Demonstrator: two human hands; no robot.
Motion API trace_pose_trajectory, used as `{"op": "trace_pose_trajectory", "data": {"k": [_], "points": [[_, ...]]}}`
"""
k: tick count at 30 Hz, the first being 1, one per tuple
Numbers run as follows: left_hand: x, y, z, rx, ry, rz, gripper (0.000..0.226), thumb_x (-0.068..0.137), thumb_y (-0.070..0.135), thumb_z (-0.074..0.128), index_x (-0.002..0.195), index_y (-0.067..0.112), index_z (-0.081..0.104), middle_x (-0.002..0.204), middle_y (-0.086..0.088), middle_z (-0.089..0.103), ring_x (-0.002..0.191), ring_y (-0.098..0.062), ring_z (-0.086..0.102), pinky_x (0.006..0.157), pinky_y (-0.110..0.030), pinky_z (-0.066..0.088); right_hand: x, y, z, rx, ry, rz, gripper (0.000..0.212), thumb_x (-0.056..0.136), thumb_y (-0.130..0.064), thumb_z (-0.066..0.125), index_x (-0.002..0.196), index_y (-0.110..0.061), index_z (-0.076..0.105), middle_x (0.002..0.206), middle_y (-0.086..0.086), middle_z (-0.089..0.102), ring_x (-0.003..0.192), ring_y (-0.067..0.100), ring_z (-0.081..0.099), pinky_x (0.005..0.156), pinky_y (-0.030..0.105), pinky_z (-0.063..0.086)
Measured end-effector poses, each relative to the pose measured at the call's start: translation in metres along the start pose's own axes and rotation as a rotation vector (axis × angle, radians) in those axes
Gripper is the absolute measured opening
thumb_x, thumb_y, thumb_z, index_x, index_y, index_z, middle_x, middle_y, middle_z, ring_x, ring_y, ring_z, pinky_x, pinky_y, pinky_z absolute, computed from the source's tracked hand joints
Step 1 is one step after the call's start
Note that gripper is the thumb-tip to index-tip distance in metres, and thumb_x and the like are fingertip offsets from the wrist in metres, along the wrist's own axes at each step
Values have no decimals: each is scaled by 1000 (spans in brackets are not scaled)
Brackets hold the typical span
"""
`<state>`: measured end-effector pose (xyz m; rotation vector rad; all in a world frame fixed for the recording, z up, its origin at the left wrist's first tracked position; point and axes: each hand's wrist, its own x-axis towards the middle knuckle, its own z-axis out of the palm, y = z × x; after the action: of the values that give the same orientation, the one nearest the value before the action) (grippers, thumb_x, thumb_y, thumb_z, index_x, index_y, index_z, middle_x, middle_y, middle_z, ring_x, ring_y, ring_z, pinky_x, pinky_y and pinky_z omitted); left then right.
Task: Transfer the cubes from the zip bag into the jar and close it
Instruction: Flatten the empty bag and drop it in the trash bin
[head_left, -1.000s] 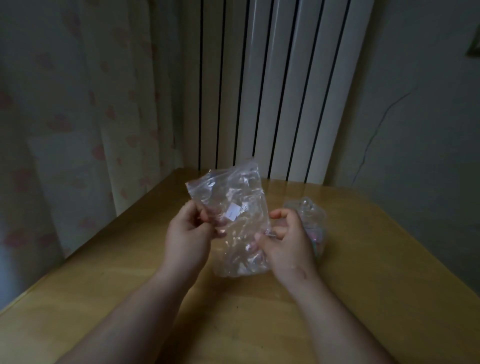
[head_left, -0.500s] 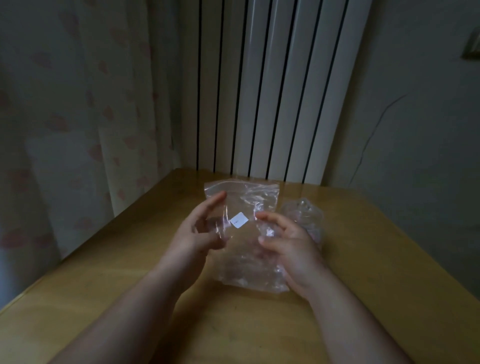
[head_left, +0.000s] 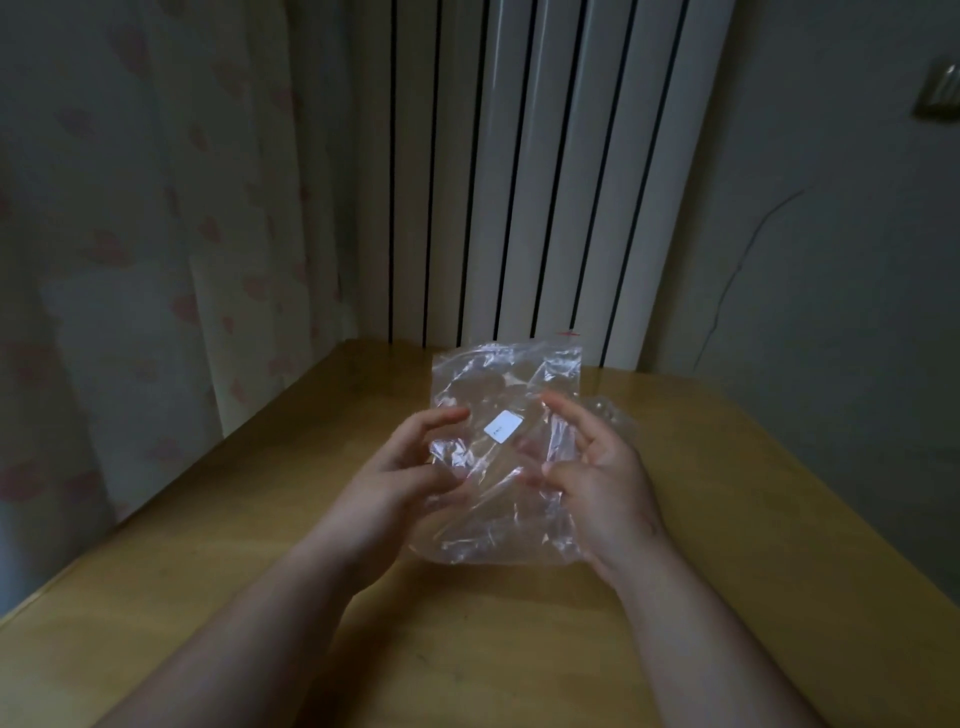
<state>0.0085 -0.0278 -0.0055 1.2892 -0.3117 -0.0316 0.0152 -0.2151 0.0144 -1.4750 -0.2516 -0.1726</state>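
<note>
Mid-frame, the earlier pinch is released; the zip bag (head_left: 506, 387) is propped between spread-fingered left hand (head_left: 405, 473) and right hand (head_left: 602, 483), seemingly sealed.

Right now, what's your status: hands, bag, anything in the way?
Status: left hand and right hand spread, touching zip bag either side. Bag upright, no cubes visible inside. Clear jar mostly hidden behind right hand.
</note>
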Motion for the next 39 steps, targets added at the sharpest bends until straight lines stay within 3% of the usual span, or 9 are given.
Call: {"op": "trace_pose_trajectory", "data": {"k": [4,10,15,21,26,29,33,36,39], "points": [[2,-3,-2,102,165,30,58,80,-17,64,113,30,71,127,2,65,92,-23,68,77,-31,57,0,2,-2,-152,-62,14,48,93,-10,62,118,-51,61,138,-8,54,120,16,58,94,44,53],[1,7,-2,168,276,62,58,84,-19,58,122,24,66,114,-6,67,79,-14,67,72,-27,58,6,2,-6,-189,152,12,32,91,9,56,83,-19,70,85,5,74,68,13,66,54,22,51],[1,6,-4,188,313,77,48,86,-10,62,117,26,68,112,-8,69,102,-31,67,90,-43,58,6,3,-6,-206,143,-9,35,93,9,53,89,-21,71,89,1,74,69,9,63,59,20,51],[2,2,-1,539,425,242,53,86,-5,67,121,35,63,99,8,68,86,0,65,76,-12,51,7,8,-8,-410,78,-98,55,80,11,69,116,-30,64,89,-9,65,79,3,62,70,13,51],[1,1,0,893,586,418,37,85,10,73,117,26,67,90,19,59,82,0,58,66,-4,41,5,4,-3,-622,259,-288,19,80,-2,75,80,-21,69,91,-10,60,78,3,58,66,1,42],[2,1,-2,844,632,393,10,86,26,71,90,28,62,95,13,52,88,-5,54,69,-17,44,7,4,-5,-497,232,-274,23,86,-4,69,76,-24,62,93,-13,61,80,10,61,70,11,47],[1,0,2,517,538,339,16,93,31,61,84,19,58,92,-7,60,85,-27,59,73,-48,52,3,7,2,-397,219,-216,17,98,-17,55,82,-24,54,79,3,66,68,12,61,61,24,46],[0,-5,16,501,574,307,20,97,20,57,81,13,48,70,-11,59,58,-18,60,51,-34,49,2,13,9,-355,304,-179,22,99,-14,52,79,-23,50,71,2,60,49,-3,54,48,14,43],[0,-8,22,447,583,276,21,97,18,57,79,14,48,60,-3,54,47,-10,51,42,-25,41,5,18,9,-459,354,-194,25,98,-16,54,75,-24,49,64,-2,60,53,9,55,53,23,42]]}}
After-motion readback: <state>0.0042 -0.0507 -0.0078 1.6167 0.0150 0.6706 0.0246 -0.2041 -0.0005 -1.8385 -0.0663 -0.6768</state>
